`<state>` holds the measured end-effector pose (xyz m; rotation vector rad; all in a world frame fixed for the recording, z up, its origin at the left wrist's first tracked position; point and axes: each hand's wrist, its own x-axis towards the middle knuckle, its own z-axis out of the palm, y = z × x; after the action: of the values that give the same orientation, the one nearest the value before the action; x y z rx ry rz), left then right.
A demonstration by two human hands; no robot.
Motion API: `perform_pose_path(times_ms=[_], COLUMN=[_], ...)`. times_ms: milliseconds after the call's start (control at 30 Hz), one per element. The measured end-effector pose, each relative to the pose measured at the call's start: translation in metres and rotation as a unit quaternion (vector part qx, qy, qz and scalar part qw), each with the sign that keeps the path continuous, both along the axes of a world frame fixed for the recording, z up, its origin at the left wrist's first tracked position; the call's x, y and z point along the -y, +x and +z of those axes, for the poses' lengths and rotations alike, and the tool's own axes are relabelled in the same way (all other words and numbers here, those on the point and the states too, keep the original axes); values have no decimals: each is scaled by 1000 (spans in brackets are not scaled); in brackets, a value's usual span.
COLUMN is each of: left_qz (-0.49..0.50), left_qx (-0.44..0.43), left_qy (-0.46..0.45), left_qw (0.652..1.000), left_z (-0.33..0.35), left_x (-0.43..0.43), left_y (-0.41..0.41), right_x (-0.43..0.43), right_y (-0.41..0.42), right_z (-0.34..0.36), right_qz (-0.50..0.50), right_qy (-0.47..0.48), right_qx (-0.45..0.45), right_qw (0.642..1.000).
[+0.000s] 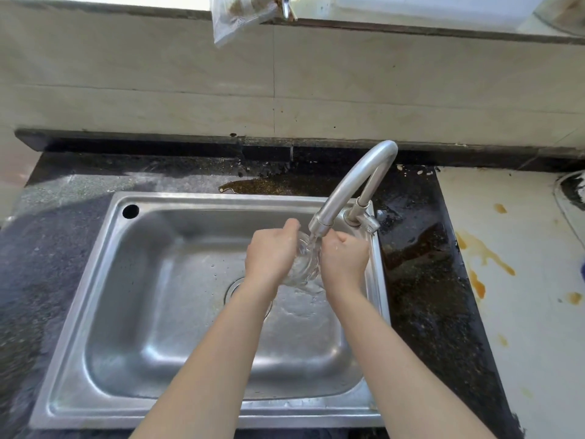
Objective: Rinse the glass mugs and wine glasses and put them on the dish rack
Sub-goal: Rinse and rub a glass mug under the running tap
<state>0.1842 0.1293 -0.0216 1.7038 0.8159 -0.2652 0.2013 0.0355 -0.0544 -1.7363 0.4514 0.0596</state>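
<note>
A clear ribbed glass mug (304, 263) is held over the steel sink (126, 280), right under the spout of the curved faucet (351, 188). Water runs from the spout into the glass and splashes onto the sink floor. My left hand (272, 255) grips the glass from the left side, and my right hand (345, 258) grips it from the right. Most of the glass is hidden between the two hands. No dish rack or other glasses are in view.
Dark speckled countertop (427, 296) surrounds the sink and is wet behind and right of the faucet. A white stained surface (522, 280) lies at the right. A plastic bag (237, 17) hangs from the ledge above the tiled wall.
</note>
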Motion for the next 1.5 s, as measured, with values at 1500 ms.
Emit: perform_pose_path(times_ms=[1500], left_qz=[105], left_qx=[-92], left_qy=[-418], left_qw=[898], left_z=[-19], left_x=[-25], left_y=[-17], right_x=[0], right_y=[-9], right_z=[19], right_qz=[207], right_qy=[-83], right_qx=[99], right_qw=[970])
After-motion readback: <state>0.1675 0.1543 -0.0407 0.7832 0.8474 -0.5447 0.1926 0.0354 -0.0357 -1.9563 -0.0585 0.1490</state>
